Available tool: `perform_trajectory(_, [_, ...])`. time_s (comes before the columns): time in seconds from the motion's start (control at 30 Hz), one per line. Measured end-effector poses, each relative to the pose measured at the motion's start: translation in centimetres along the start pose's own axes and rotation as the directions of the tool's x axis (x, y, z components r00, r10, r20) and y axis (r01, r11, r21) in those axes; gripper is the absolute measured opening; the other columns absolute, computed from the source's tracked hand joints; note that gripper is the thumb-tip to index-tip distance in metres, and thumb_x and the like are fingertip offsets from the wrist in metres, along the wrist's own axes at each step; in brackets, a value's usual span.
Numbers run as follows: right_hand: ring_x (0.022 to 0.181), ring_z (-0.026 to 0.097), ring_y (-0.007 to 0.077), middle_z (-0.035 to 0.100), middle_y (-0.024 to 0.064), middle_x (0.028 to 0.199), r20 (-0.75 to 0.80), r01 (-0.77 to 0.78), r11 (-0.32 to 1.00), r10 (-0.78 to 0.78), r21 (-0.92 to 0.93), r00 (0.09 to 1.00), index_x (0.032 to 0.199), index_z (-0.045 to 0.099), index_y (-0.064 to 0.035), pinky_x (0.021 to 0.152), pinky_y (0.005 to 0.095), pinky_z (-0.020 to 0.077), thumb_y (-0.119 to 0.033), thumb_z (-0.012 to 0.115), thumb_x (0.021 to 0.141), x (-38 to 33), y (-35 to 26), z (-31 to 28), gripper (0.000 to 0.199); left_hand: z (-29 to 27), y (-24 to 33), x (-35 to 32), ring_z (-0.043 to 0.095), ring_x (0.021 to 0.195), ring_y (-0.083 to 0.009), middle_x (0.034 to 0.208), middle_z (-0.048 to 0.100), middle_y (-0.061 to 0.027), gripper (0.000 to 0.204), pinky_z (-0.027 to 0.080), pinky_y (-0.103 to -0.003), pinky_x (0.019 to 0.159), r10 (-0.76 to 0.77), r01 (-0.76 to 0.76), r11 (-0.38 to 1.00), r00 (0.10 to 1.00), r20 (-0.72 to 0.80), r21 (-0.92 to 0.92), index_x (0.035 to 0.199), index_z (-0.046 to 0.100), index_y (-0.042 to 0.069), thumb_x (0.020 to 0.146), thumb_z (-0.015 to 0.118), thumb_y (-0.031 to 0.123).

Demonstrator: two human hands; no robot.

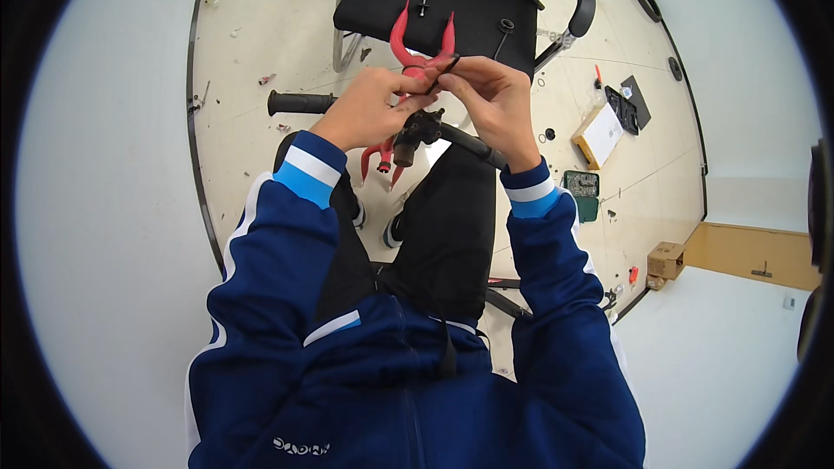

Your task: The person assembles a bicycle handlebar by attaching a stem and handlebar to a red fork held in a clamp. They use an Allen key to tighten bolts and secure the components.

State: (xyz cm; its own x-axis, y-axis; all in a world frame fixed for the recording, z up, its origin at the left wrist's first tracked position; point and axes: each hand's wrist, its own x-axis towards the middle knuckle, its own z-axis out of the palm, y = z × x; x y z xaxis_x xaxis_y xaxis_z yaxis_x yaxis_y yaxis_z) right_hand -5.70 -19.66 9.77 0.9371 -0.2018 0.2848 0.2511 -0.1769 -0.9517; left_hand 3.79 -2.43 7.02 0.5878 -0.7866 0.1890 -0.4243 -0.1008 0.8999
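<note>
In the head view, the right hand [495, 102] pinches a thin black ring-like part [453, 62] at the red fork [415, 62], the left hand's [372, 105] fingers bunched alongside, hold indeterminable; even, untwisted fingertip pressure appears advisable.

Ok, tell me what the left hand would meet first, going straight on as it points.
The left hand, its fingers at a thin black band, would probably meet the right hand first; depth is unclear.

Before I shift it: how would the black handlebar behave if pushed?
The handlebar looks thick, so probably stiff. Its grip flares at the end, which may limit slipping. It extends to both sides, so pushing one end might swing it.
</note>
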Motion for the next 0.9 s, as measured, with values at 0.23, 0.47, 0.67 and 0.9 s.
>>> perform_trajectory(0.23, [0.086, 0.073, 0.0171, 0.074, 0.0116, 0.09, -0.129, 0.0, 0.982, -0.024, -0.186, 0.991, 0.094, 0.07, 0.0062, 0.081, 0.0296, 0.0585, -0.007, 0.077, 0.085, -0.2, 0.4, 0.4, 0.017, 1.3, -0.2, -0.2, 0.07, 0.071, -0.0265, 0.082, 0.074, -0.0151, 0.015, 0.053, -0.032, 0.069, 0.007, -0.019, 0.998, 0.985, -0.174, -0.066, 0.096, 0.076, 0.001, 0.082, 0.075, 0.009])
perform_trajectory(0.47, [0.091, 0.072, 0.0174, 0.074, 0.0142, 0.104, 0.044, -0.063, 0.989, 0.058, 0.135, 0.997, 0.11, 0.07, 0.0074, 0.084, 0.0298, 0.0576, 0.0, 0.069, 0.089, 0.4, -0.8, 0.5, 0.022, 1.0, -0.8, 0.0, 0.07, 0.078, -0.0148, 0.087, 0.076, -0.0121, 0.015, 0.055, -0.029, 0.075, 0.053, -0.056, 0.998, 0.994, -0.097, -0.027, 0.1, 0.074, -0.004, 0.087, 0.07, 0.001])
perform_trajectory(0.67, [0.082, 0.071, 0.0148, 0.075, 0.0131, 0.092, -0.055, -0.001, 1.0, 0.0, -0.01, 0.998, 0.1, 0.071, 0.0089, 0.075, 0.0262, 0.0583, -0.001, 0.072, 0.088, 0.1, 0.4, 0.5, 0.016, 0.9, 0.5, -0.5, 0.068, 0.068, -0.0275, 0.08, 0.073, -0.0173, 0.017, 0.051, -0.033, 0.067, 0.019, -0.031, 0.998, 0.98, -0.2, -0.059, 0.096, 0.076, 0.001, 0.082, 0.076, 0.011])
perform_trajectory(0.9, [0.084, 0.072, 0.0159, 0.075, 0.0128, 0.09, -0.092, 0.014, 0.999, -0.016, -0.03, 0.996, 0.099, 0.069, 0.0095, 0.077, 0.0272, 0.0584, -0.002, 0.074, 0.086, 0.5, 0.3, 0.7, 0.018, 1.1, 0.2, -0.3, 0.07, 0.077, -0.0142, 0.087, 0.076, -0.0118, 0.015, 0.054, -0.028, 0.074, -0.013, 0.007, 0.999, 0.983, -0.185, -0.035, 0.098, 0.075, -0.003, 0.085, 0.073, 0.004])
